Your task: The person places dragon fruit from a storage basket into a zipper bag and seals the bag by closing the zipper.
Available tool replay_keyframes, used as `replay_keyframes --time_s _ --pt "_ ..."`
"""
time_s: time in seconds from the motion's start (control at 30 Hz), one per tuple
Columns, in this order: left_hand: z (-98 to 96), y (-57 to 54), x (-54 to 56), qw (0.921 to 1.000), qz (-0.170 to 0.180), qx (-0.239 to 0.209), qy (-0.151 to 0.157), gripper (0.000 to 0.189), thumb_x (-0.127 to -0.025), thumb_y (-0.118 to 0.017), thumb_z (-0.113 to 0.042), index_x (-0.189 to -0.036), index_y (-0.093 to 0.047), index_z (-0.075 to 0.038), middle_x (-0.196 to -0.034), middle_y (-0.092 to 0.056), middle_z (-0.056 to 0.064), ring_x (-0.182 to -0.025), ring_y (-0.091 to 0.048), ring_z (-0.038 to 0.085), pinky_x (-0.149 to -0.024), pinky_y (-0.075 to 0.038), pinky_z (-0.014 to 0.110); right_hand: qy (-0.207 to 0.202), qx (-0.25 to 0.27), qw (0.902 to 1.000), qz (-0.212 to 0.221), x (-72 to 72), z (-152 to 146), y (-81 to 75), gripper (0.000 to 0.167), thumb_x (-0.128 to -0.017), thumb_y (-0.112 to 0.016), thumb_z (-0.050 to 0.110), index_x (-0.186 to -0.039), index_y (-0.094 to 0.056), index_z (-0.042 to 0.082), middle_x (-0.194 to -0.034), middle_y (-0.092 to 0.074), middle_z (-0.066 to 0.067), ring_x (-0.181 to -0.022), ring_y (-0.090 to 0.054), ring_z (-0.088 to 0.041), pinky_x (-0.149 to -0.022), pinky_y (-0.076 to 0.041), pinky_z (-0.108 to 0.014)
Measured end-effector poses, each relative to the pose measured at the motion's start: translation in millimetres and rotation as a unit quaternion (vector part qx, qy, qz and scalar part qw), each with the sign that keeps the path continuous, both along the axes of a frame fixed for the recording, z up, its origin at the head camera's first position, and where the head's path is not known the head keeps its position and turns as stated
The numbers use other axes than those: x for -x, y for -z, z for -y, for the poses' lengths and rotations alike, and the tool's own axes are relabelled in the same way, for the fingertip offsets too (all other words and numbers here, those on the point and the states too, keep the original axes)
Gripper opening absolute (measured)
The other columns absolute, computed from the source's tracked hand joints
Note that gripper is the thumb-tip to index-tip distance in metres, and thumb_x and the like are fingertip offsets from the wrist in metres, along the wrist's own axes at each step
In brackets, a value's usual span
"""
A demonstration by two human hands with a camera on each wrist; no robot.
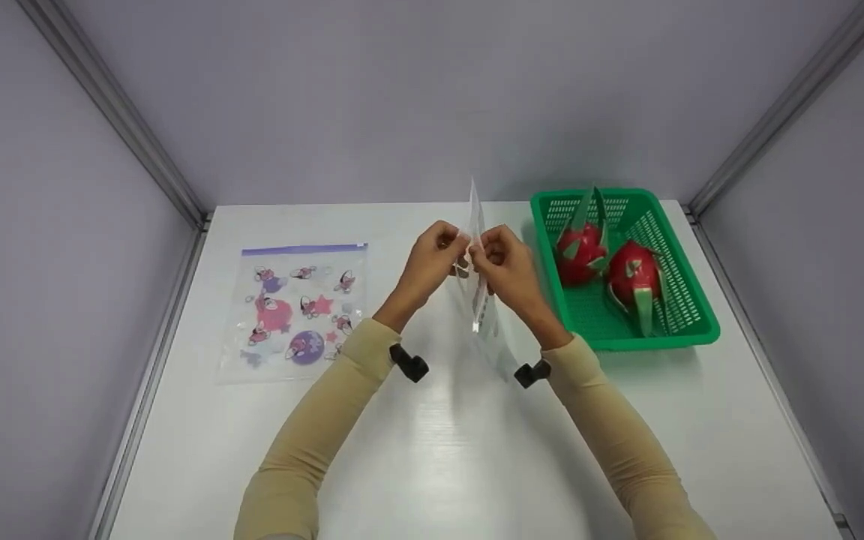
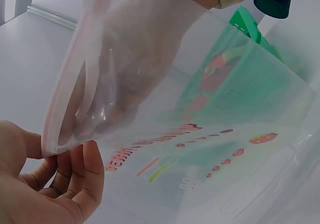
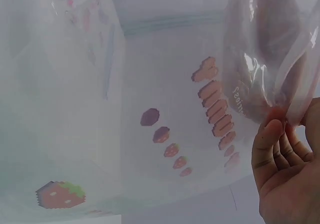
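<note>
A clear plastic zip bag (image 1: 477, 300) printed with strawberries and lettering hangs upright between both hands, seen edge-on from the head. My left hand (image 1: 432, 259) pinches one side of its mouth between thumb and fingers. On the opposite side, my right hand (image 1: 505, 266) pinches the other edge. In the left wrist view the mouth of the bag (image 2: 200, 154) gapes slightly near the left hand (image 2: 60, 179), and the other hand shows through the film. The right wrist view shows the right thumb and fingers (image 3: 272, 134) gripping the bag's rim.
A second clear zip bag (image 1: 301, 319) with a purple zip strip and cartoon prints lies flat at left. At right stands a green basket (image 1: 702, 322) with two red dragon fruits (image 1: 582, 251) in it. Grey walls (image 1: 432, 97) enclose the white table (image 1: 432, 465).
</note>
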State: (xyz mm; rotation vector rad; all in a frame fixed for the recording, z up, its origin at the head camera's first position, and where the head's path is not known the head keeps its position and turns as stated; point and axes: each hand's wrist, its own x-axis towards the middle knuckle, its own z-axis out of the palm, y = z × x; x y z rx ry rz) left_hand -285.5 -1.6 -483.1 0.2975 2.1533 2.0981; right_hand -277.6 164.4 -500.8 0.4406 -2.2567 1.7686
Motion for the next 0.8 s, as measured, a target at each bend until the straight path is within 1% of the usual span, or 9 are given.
replay_keyframes --time_s 0.13,0.2,0.27,0.33,0.4,0.47,0.53,0.67,0.8 --pt "3.9 0.6 2.5 0.9994 -0.017 0.018 -0.023 0.012 -0.108 -0.062 -0.015 -0.108 -0.061 -0.003 -0.092 -0.064 0.01 -0.076 -0.067 0.018 -0.068 -0.064 0.029 0.015 0.014 0.9998 0.008 0.2 -4.1 -2.3 0.009 -0.101 -0.067 0.003 -0.1 -0.059 -0.002 -0.065 -0.06 0.002 -0.04 -0.049 -0.005 -0.037 -0.042 -0.019" --pt "6.5 0.3 3.9 0.9982 -0.032 0.036 -0.034 0.01 -0.106 -0.063 -0.012 -0.105 -0.062 -0.003 -0.09 -0.065 0.009 -0.07 -0.067 0.016 -0.065 -0.064 0.029 0.027 0.021 0.9994 0.01 0.7 -6.7 -3.2 0.009 -0.102 -0.067 0.003 -0.099 -0.059 -0.001 -0.063 -0.059 0.0 -0.038 -0.048 -0.006 -0.036 -0.041 -0.019" --pt "9.6 0.3 5.6 0.9966 -0.047 0.051 -0.043 0.009 -0.104 -0.064 -0.011 -0.102 -0.063 -0.003 -0.088 -0.065 0.007 -0.066 -0.066 0.013 -0.063 -0.064 0.028 0.039 0.029 0.9988 0.005 1.4 -9.9 -4.1 0.01 -0.102 -0.066 0.002 -0.098 -0.059 -0.002 -0.062 -0.06 -0.006 -0.037 -0.048 -0.008 -0.035 -0.04 -0.019" --pt "13.4 -0.8 6.9 0.9954 -0.057 0.059 -0.051 0.008 -0.103 -0.065 -0.01 -0.101 -0.064 -0.003 -0.085 -0.065 0.005 -0.062 -0.065 0.01 -0.062 -0.063 0.027 0.045 0.04 0.9982 -0.002 2.1 -12.6 -5.2 0.01 -0.102 -0.065 0.0 -0.097 -0.058 -0.006 -0.062 -0.06 -0.016 -0.036 -0.047 -0.008 -0.035 -0.039 -0.019" --pt "17.7 -2.2 8.1 0.995 -0.06 0.06 -0.054 0.008 -0.102 -0.065 -0.01 -0.101 -0.065 -0.002 -0.082 -0.063 0.002 -0.059 -0.063 0.009 -0.06 -0.063 0.027 0.048 0.047 0.9977 -0.009 2.0 -14.8 -7.7 0.01 -0.102 -0.063 -0.003 -0.097 -0.057 -0.009 -0.064 -0.059 -0.025 -0.037 -0.047 -0.009 -0.035 -0.038 -0.018" --pt "22.1 -3.7 9.2 0.9953 -0.058 0.055 -0.056 0.008 -0.102 -0.065 -0.01 -0.102 -0.065 -0.002 -0.08 -0.062 0.001 -0.057 -0.062 0.009 -0.059 -0.063 0.027 0.054 0.051 0.9972 -0.012 -0.5 -15.5 -13.6 0.01 -0.102 -0.062 -0.004 -0.096 -0.057 -0.011 -0.065 -0.059 -0.028 -0.037 -0.046 -0.009 -0.036 -0.038 -0.017" --pt "26.5 -5.4 10.0 0.9955 -0.055 0.051 -0.058 0.008 -0.103 -0.066 -0.01 -0.103 -0.066 -0.002 -0.078 -0.063 0.002 -0.055 -0.061 0.01 -0.057 -0.062 0.028 0.061 0.05 0.9968 -0.011 -4.8 -15.5 -21.7 0.01 -0.102 -0.061 -0.005 -0.096 -0.057 -0.011 -0.065 -0.058 -0.025 -0.038 -0.047 -0.01 -0.037 -0.039 -0.016" --pt "34.9 -7.7 12.2 0.9947 -0.054 0.051 -0.071 0.008 -0.102 -0.066 -0.01 -0.103 -0.066 -0.002 -0.077 -0.064 0.004 -0.053 -0.06 0.01 -0.054 -0.061 0.027 0.082 0.041 0.9958 0.001 -10.8 -16.7 -34.0 0.009 -0.102 -0.063 -0.002 -0.099 -0.058 -0.009 -0.065 -0.061 -0.011 -0.041 -0.048 -0.01 -0.039 -0.041 -0.016" --pt "42.5 -9.6 13.6 0.9937 -0.055 0.054 -0.082 0.01 -0.102 -0.066 -0.01 -0.107 -0.066 -0.001 -0.072 -0.063 0.002 -0.052 -0.06 0.01 -0.054 -0.06 0.027 0.101 0.039 0.994 0.015 -3.0 -24.5 -26.6 0.009 -0.102 -0.063 -0.002 -0.106 -0.062 -0.009 -0.068 -0.061 -0.007 -0.043 -0.048 -0.01 -0.041 -0.041 -0.016"
